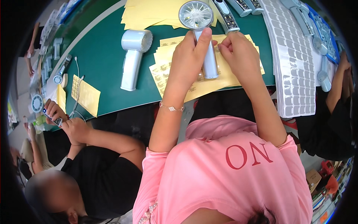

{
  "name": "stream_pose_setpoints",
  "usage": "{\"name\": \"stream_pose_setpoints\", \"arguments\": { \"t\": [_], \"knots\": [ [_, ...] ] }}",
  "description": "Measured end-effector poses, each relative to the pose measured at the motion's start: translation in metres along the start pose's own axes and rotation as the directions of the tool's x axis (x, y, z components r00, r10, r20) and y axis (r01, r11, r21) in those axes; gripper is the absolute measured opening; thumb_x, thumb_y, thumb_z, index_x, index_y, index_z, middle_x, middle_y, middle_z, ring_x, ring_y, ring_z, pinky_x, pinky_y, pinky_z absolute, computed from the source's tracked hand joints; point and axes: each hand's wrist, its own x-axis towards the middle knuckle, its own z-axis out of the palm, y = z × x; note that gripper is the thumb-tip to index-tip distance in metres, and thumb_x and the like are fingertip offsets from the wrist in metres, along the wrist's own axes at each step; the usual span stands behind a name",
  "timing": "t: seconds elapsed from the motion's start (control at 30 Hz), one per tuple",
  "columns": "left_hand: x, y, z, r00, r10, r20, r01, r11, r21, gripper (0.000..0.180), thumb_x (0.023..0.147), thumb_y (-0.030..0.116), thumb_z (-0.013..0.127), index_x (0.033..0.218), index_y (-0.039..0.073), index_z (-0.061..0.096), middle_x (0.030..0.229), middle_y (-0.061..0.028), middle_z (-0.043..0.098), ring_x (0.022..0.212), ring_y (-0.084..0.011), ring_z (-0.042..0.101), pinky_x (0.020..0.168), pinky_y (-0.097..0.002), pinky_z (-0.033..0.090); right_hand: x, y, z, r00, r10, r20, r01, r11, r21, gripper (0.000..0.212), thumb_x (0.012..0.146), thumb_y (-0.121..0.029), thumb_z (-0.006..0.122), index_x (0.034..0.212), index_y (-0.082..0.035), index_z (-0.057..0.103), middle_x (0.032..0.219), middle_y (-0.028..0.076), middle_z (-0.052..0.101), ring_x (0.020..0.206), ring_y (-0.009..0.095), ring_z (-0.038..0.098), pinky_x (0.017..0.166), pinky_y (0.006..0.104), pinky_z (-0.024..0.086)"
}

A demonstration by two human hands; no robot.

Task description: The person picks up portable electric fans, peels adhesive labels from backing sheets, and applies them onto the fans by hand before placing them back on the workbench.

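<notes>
My left hand (190, 54) is wrapped round the handle of a pale blue handheld fan (211, 67), its round clear-bladed head pointing away from me. Just right of the handle, my right hand (238, 52) has its fingers curled in; what they pinch, if anything, is too small to make out. Beneath both hands lie yellow label sheets (164, 76) with rows of small printed labels. A second pale blue fan (132, 63) lies on the table to the left. Beyond my right hand is a fan handle with exposed circuitry (226, 16).
A thick stack of grey die-cut sticker sheets (294, 67) covers the right of the green table (100, 71). More yellow sheets (156, 13) lie at the back. At left, a co-worker's hands (74, 127) hold a fan part near a white cable (78, 89). A blue tray (324, 30) stands far right.
</notes>
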Motion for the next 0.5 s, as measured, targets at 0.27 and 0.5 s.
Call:
{"name": "stream_pose_setpoints", "arguments": {
  "t": [0.27,0.5],
  "knots": [
    [0.0,-0.007,0.003,1.0,0.02,-0.018,-0.019,0.998,0.063,0.057,0.088,0.052,0.041,0.089,-0.004,0.054,0.078,-0.0178,0.064,0.077,-0.0323,0.062,0.069,-0.0363,0.047,-0.014,0.006,0.001,0.998,-0.023,-0.054,0.038,0.956,0.292,0.012,0.074,-0.011,0.066,0.074,-0.003,0.057,0.076,0.007,0.055,0.065,0.02,0.059,0.058,0.0302,0.045],
    [0.001,-0.001,0.0,0.999,0.029,-0.016,-0.027,0.991,0.128,0.059,0.087,0.053,0.041,0.088,-0.004,0.054,0.075,-0.0199,0.062,0.075,-0.035,0.061,0.068,-0.0388,0.046,-0.018,0.007,-0.017,0.999,-0.009,0.035,-0.006,0.923,0.386,0.012,0.074,-0.008,0.068,0.079,0.0,0.06,0.072,0.005,0.052,0.059,0.011,0.05,0.056,0.0229,0.042]
  ]
}}
